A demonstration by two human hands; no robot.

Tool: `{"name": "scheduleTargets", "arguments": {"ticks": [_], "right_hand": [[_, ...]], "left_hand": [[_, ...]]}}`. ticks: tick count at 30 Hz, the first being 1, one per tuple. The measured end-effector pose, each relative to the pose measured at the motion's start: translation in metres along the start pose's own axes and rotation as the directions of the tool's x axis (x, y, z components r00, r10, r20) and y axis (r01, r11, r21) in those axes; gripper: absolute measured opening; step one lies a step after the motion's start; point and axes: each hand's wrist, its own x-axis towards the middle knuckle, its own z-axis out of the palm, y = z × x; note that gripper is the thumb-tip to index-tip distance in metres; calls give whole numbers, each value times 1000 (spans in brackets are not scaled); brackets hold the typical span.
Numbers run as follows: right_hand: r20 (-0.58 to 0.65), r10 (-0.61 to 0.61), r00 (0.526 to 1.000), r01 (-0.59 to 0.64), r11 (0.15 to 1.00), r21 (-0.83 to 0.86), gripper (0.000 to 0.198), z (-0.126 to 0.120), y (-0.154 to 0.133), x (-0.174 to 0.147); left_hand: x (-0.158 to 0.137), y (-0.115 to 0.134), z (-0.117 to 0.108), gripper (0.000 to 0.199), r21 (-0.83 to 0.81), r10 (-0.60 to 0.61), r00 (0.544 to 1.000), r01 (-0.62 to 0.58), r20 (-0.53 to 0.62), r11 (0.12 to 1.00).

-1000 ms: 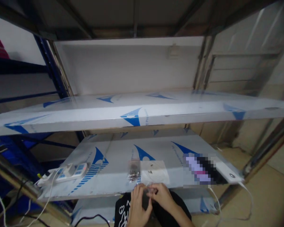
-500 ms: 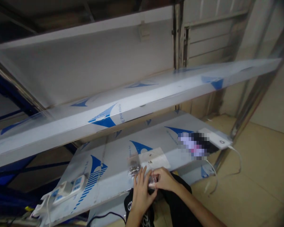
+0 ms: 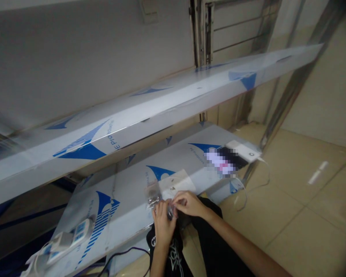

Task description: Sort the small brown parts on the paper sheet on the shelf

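A small clear plastic bag (image 3: pixel 170 211) with something dark inside is held over my lap, at the shelf's front edge. My left hand (image 3: pixel 163 223) is closed round its left side. From the right, my right hand (image 3: pixel 190 204) pinches the top edge of the same bag. Just beyond my left fingers lies another clear bag (image 3: pixel 153 199), which holds small dark pieces. Beside it is a white sheet (image 3: pixel 180 181) with a couple of tiny pieces on it, too small to name.
The lower shelf (image 3: pixel 127 200) carries a power strip (image 3: pixel 80 231) with a plug at left. At right lie a blurred-out phone-like screen (image 3: pixel 223 161) and a white device (image 3: pixel 245 151) with a cable. An upper shelf panel (image 3: pixel 161 111) crosses above my hands.
My view has tilted down and turned right, so everything sits further left and higher. My right hand has moved from the bag's side to its top edge, fingers pinched.
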Motion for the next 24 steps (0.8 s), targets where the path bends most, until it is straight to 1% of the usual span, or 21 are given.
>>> {"name": "scheduleTargets", "arguments": {"ticks": [1, 3, 5, 7, 11, 14, 21, 24], "right_hand": [[-50, 30, 998, -29, 999, 18, 19, 0, 3, 3], [-171, 106, 980, -109, 994, -8, 18, 3, 11, 10], [-270, 150, 951, -182, 979, -94, 15, 6, 20, 18], [-306, 150, 940, -218, 955, -201, 11, 9, 28, 27], [-257, 143, 956, -235, 896, -377, 9, 13, 42, 41], [-248, 156, 956, -256, 856, -450, 10, 15, 49, 45], [-200, 120, 972, -205, 846, -492, 7, 24, 54, 47], [-213, 129, 969, -220, 846, -486, 6, 26, 55, 49]], "left_hand": [[0, -1, 1, 25, -6, -33, 999, 33, -36, 999], [1, -4, 2, 23, -31, -97, 989, 94, -114, 995], [1, -6, 4, 22, -65, -141, 973, 132, -180, 989], [0, -8, 4, 19, -91, -162, 959, 144, -231, 985], [-2, -7, 1, 16, -111, -176, 945, 150, -276, 982], [-3, -5, -2, 19, -106, -155, 950, 131, -272, 986], [-5, -1, -3, 24, -79, -90, 969, 73, -229, 994], [-8, 0, -2, 24, -49, -65, 977, 56, -204, 997]]}}
